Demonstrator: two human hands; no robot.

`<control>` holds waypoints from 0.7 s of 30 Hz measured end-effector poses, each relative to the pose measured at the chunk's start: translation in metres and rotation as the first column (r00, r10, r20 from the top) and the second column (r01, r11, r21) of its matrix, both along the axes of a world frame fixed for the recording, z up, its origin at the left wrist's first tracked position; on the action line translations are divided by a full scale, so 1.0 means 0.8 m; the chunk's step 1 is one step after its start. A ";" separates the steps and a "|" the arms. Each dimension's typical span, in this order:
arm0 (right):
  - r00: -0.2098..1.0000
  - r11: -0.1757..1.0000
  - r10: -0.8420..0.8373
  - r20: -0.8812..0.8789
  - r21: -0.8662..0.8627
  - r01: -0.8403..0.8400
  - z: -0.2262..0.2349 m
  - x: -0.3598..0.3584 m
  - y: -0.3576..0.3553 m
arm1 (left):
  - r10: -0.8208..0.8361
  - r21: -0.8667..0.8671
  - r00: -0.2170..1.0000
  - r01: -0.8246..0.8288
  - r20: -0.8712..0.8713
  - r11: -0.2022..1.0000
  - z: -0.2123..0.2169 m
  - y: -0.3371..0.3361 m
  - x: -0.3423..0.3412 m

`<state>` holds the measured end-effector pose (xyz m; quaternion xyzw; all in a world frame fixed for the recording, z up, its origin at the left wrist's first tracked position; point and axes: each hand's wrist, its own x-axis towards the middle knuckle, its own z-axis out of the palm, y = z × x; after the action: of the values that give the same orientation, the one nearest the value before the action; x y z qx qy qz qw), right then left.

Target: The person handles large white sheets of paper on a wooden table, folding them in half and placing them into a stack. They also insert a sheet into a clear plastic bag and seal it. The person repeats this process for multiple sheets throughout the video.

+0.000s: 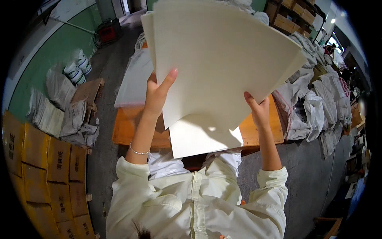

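Observation:
A stack of large cream paper sheets [215, 59] is raised in front of me, its edges slightly fanned at the left and right. My left hand [160, 89] grips its left edge, thumb on the near face and fingers behind, out of sight. On the right edge my right hand [258, 108] holds it the same way, thumb in front. Below the stack, more white paper [205, 137] lies on the orange wooden table [133, 129], sticking out over the near edge. The raised sheets hide most of the tabletop.
Clear plastic wrapping [133, 85] lies on the table's left side. Stacked yellow cartons [57, 159] stand at the lower left, with wrapped paper bundles [45, 113] and white buckets [75, 73] beyond. White sacks [314, 101] are heaped at the right. A red machine [108, 32] sits at the far left.

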<state>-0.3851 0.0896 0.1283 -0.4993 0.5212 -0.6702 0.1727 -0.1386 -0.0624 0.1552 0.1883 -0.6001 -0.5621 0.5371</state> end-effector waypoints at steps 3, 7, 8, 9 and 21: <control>1.000 0.998 0.011 -0.005 -0.060 -0.011 0.023 -0.009 -0.002 | -0.171 0.148 0.985 0.168 0.012 0.975 -0.014 -0.015 0.015; 0.998 0.991 0.053 -0.026 -0.124 -0.056 0.068 -0.003 -0.009 | -0.156 0.133 0.944 0.122 0.290 0.984 -0.062 -0.041 0.023; 0.997 0.992 0.082 -0.001 -0.095 -0.082 0.071 -0.008 -0.009 | -0.151 0.114 0.895 0.113 0.419 0.987 -0.064 -0.038 0.024; 0.994 0.992 0.110 0.024 -0.066 -0.108 0.076 -0.010 -0.009 | -0.126 0.113 0.902 0.087 0.413 0.990 -0.064 -0.033 0.021; 0.998 0.994 -0.021 0.061 -0.109 0.028 0.089 0.022 -0.006 | 0.060 -0.070 0.977 -0.046 0.205 0.996 -0.043 0.007 0.004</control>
<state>-0.3678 0.0850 0.1992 -0.4812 0.4845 -0.7145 0.1523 -0.1355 -0.0568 0.1210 0.2442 -0.6654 -0.5051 0.4924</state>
